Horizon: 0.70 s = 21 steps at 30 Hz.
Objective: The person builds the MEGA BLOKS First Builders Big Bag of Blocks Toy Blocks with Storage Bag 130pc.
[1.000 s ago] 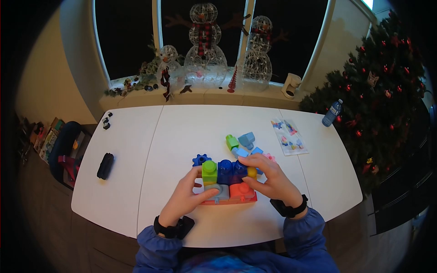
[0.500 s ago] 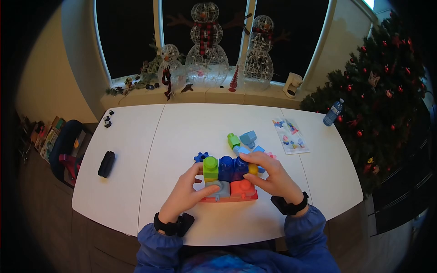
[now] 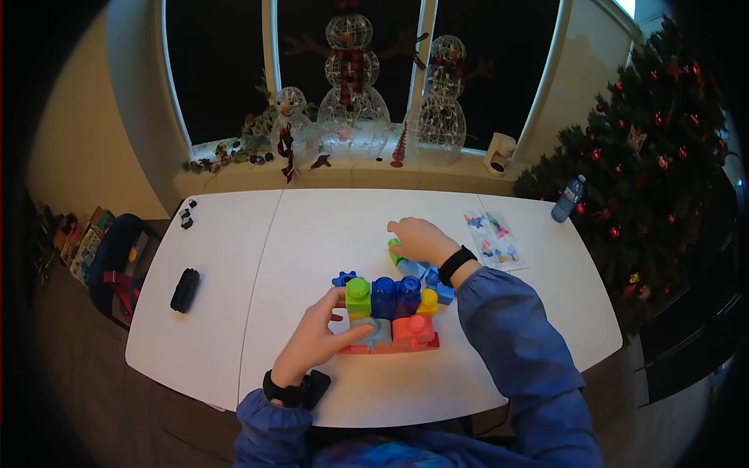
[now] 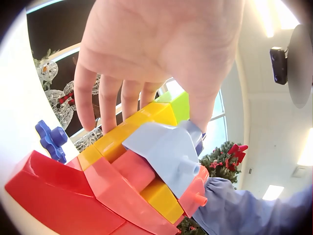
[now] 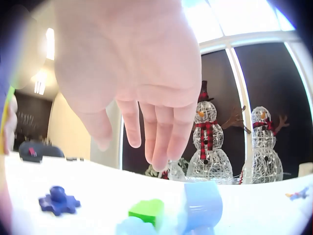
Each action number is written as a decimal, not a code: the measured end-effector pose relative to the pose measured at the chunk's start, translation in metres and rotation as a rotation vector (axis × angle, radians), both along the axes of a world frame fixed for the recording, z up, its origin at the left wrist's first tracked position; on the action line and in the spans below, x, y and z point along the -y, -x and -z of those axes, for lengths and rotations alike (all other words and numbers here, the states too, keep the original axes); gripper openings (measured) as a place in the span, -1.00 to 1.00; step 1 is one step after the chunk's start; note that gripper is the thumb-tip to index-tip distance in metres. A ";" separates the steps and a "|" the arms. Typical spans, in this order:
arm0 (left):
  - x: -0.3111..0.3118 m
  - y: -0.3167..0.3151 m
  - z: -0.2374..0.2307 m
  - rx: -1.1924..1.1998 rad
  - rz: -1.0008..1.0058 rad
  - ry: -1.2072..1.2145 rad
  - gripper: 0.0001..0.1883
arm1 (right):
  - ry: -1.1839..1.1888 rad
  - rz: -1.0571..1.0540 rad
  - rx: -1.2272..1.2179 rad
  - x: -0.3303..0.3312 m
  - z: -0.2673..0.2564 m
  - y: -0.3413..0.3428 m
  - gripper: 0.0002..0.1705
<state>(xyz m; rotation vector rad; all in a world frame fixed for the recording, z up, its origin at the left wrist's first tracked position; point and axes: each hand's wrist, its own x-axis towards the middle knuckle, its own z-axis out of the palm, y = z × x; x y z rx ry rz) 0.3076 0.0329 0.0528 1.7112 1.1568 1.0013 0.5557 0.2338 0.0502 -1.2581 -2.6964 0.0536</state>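
A built stack of chunky toy blocks stands on a red base (image 3: 390,350) before me. Its upper row has a lime green block (image 3: 358,290), two dark blue blocks (image 3: 384,299) and a small yellow block (image 3: 427,303). Below them sit a pale blue block (image 4: 161,147) and a coral block (image 3: 414,331). My left hand (image 3: 316,331) grips the stack's left end, thumb on the pale blue block, fingers behind. Beyond the stack, my right hand (image 3: 425,240) hovers over loose blocks, fingers extended and holding nothing. Under it lie a green block (image 5: 147,211) and a light blue block (image 5: 203,204).
A dark blue gear piece (image 3: 342,278) lies just behind the stack. Farther right are a picture sheet (image 3: 496,240) and a water bottle (image 3: 568,199). A black case (image 3: 185,291) and small dark items (image 3: 186,214) lie on the left of the white table (image 3: 211,343).
My right hand has let go of the yellow block at the stack's right end and moved forward over the loose blocks. My left hand keeps its grip on the stack.
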 end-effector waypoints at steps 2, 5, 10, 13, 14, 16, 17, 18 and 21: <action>-0.001 0.001 -0.002 -0.013 0.017 0.015 -0.32 | 0.070 0.042 0.107 -0.006 0.001 0.008 -0.56; -0.003 0.001 0.000 0.004 0.019 0.002 -0.32 | 0.137 0.106 0.199 -0.010 0.005 0.017 -0.61; -0.002 0.001 0.000 0.023 0.022 -0.005 -0.31 | 0.206 0.059 -0.074 -0.001 -0.010 0.005 -0.51; -0.002 0.000 0.001 0.014 0.026 0.001 -0.32 | 0.292 0.070 -0.361 0.036 -0.055 -0.012 -0.43; -0.001 0.000 -0.001 0.010 0.030 0.008 -0.32 | 0.318 0.078 -0.473 0.054 -0.067 -0.019 -0.43; -0.002 0.000 0.000 0.006 0.031 0.011 -0.31 | 0.321 0.052 -0.690 0.085 -0.075 -0.034 -0.44; -0.002 0.000 0.001 0.006 0.028 0.010 -0.31 | 0.298 0.016 -0.796 0.101 -0.072 -0.043 -0.45; -0.001 0.000 0.003 0.006 0.025 0.008 -0.31 | 0.275 -0.020 -0.901 0.117 -0.069 -0.050 -0.46; 0.000 0.000 0.001 0.010 0.025 0.014 -0.30 | 0.432 0.000 -1.096 0.156 -0.061 -0.060 -0.44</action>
